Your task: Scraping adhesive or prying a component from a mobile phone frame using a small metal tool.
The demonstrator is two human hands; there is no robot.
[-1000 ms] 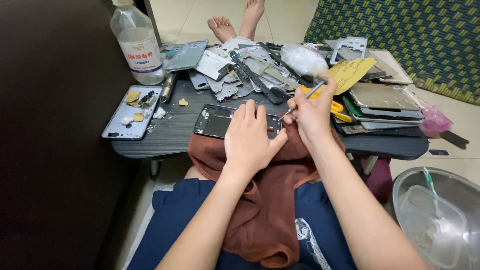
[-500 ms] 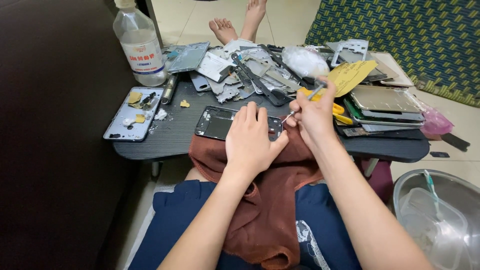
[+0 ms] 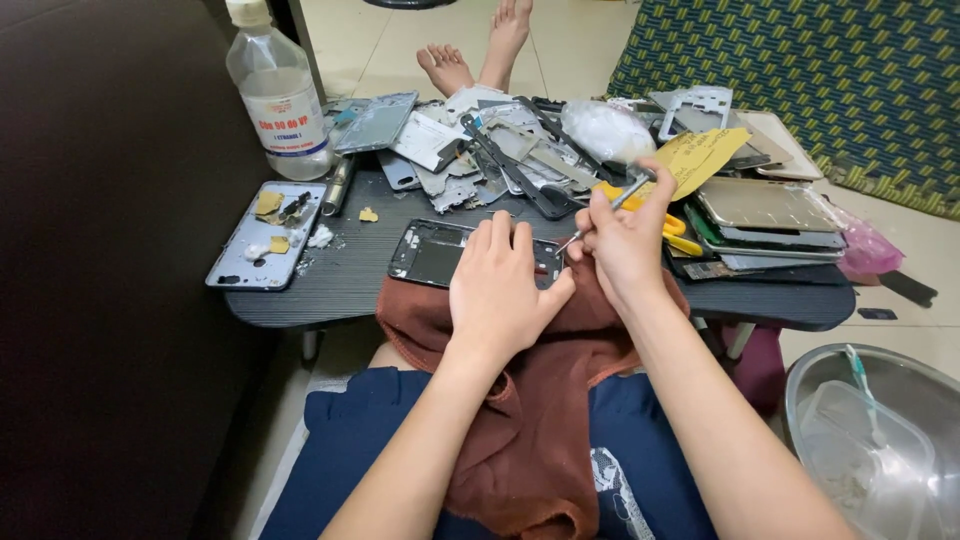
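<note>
Phone frame (image 3: pixel 432 252) under left hand (image 3: pixel 500 285); bowl (image 3: pixel 815 385) holds a plastic tub (image 3: pixel 850 450).

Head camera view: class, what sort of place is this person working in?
Probably a home phone-repair spot: a low dark table heaped with phone parts, tiled floor, bare feet beyond, the left hand steadying an opened phone frame.
</note>
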